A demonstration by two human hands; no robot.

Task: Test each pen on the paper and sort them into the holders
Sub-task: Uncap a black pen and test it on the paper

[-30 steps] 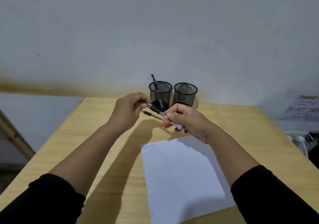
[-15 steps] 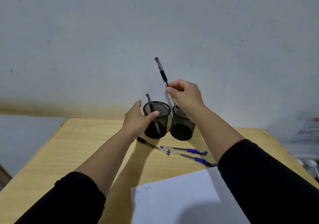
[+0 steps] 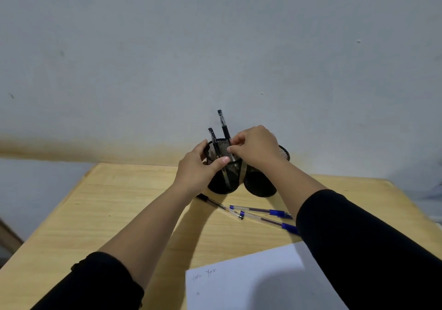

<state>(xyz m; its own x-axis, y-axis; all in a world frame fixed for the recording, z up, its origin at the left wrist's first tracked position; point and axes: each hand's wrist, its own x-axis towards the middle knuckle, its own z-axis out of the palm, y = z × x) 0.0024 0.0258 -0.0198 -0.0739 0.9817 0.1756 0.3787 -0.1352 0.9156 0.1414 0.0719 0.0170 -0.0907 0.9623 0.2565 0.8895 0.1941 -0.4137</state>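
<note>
So the black pen [image 3: 224,128] is going tip-down into the left mesh holder [image 3: 221,166], with the right hand [image 3: 257,148] pinching its barrel between thumb and fingertips just above the rim. There's a second black pen [image 3: 213,141] already leaning inside that same holder, a bit to the left. The left hand [image 3: 199,169] is wrapped around the holder's left side, thumb pressed on the front of the mesh, so it's clamped on the cup. The right mesh holder [image 3: 265,183] sits touching the left one and is mostly hidden behind the right wrist. On the wooden table [image 3: 119,202] just in front of the holders lie three pens: a clear one with a black cap [image 3: 220,206] and two blue pens [image 3: 262,211] [image 3: 270,221], all close together and overlapping at the ends. Nearer the camera is the white paper [image 3: 251,283] with a couple of scribbled words in its top left corner. Both arms have black sleeves [image 3: 358,238].
</note>
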